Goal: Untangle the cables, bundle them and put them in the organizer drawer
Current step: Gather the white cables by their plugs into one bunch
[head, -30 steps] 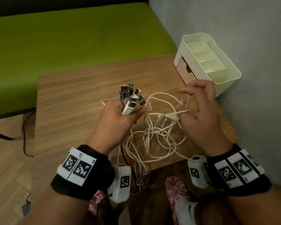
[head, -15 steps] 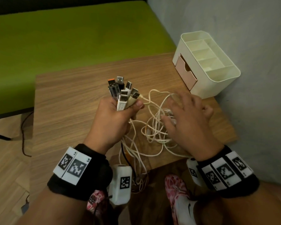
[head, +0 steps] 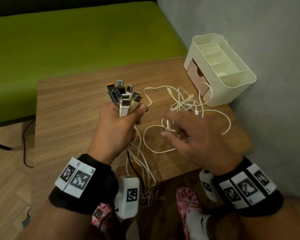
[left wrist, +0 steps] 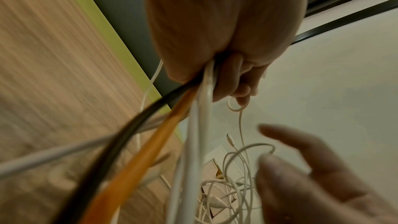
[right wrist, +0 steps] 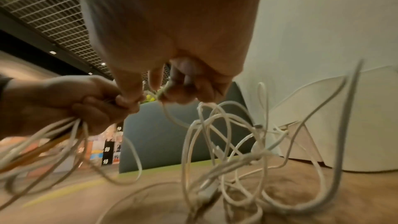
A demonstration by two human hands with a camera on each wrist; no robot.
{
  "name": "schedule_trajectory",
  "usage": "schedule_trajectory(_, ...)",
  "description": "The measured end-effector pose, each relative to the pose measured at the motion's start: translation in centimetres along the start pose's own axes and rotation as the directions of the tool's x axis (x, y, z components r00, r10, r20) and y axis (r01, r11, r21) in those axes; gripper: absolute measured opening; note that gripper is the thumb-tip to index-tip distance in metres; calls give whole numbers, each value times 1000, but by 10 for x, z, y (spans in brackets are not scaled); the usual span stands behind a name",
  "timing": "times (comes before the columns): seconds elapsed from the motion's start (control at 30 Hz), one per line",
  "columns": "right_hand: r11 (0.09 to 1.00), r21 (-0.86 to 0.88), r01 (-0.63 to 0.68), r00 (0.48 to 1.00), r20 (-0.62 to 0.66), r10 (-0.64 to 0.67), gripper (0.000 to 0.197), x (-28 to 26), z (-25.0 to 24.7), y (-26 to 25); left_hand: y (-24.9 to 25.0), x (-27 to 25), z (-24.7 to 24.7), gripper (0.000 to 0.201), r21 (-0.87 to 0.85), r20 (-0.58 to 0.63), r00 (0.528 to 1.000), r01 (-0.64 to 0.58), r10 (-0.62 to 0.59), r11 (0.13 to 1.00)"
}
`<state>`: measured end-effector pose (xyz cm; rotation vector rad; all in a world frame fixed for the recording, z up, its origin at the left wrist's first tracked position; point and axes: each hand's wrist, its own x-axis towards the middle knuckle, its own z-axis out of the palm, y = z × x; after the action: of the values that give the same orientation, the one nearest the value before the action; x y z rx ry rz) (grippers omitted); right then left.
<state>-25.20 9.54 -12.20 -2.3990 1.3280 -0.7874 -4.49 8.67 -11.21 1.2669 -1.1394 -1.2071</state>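
Note:
My left hand (head: pixel 128 116) grips a bunch of cables just below their USB plugs (head: pixel 125 97), which stand upright above the fist. Black, orange and white cords (left wrist: pixel 193 125) hang from it over the table's front edge. A loose white cable tangle (head: pixel 185 104) lies on the wooden table (head: pixel 68 118), between my hands and the cream organizer (head: pixel 220 70). The organizer's pink drawer (head: pixel 196 73) is partly open, and one white loop lies against its front. My right hand (head: pixel 170 127) hovers over the tangle, blurred. In the right wrist view its fingertips (right wrist: pixel 163 89) pinch the end of one white cable.
The organizer stands at the table's far right corner against a grey wall (head: pixel 267 49). A green surface (head: pixel 76 40) lies beyond the table's far edge. My feet (head: pixel 189 205) show below the near edge. A dark cord (head: pixel 24 144) trails on the floor to the left.
My right hand dropped onto the tangle, then rose and shifted right. The tangle has spread towards the organizer. The left hand keeps its grip on the plug bunch.

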Motion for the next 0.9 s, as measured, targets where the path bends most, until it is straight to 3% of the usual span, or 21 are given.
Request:
schedule_trajectory(0.07, 991, -135, -18, 990, 133, 37, 40, -4, 16, 9, 4, -2, 0, 17, -96, 38, 999, 17, -13, 995)
schedule_trajectory(0.17, 979, -180, -99, 986, 114, 120, 38, -7, 26, 24, 9, -4, -3, 17, -213, 70, 997, 50, -35, 976)
schedule_trajectory(0.27, 998, -27, -59, 997, 38, 60, 26, -3, 15, 22, 9, -3, -7, 18, -210, 67, 997, 58, -45, 976)
schedule_trajectory(0.33, 995, 84, -61, 995, -80, 67, 16, 1, 2, 12, 9, -4, -7, 17, -199, 77, 996, 62, -48, 978)
schedule_trajectory(0.43, 949, 245, -197, 947, -203, 249, 22, 4, -10, 1, 10, -5, -6, 19, -193, 108, 992, 80, -59, 978)
schedule_trajectory(0.53, 897, 272, -349, 914, -111, 390, 36, 6, -7, 4, 11, -6, -7, 21, -186, 175, 980, 129, -97, 974)
schedule_trajectory(0.67, 926, 249, -283, 934, -149, 326, 38, 4, 1, 11, 10, -7, -7, 20, -108, 323, 929, 225, -180, 968)
schedule_trajectory(0.77, 898, 353, -264, 910, -218, 353, 56, 5, 1, 15, 9, -8, -5, 21, -83, 367, 910, 241, -195, 967)
schedule_trajectory(0.9, 976, 174, -133, 984, -95, 151, 53, 2, 8, 19, 10, -9, -5, 20, -102, 406, 893, 257, -196, 961)
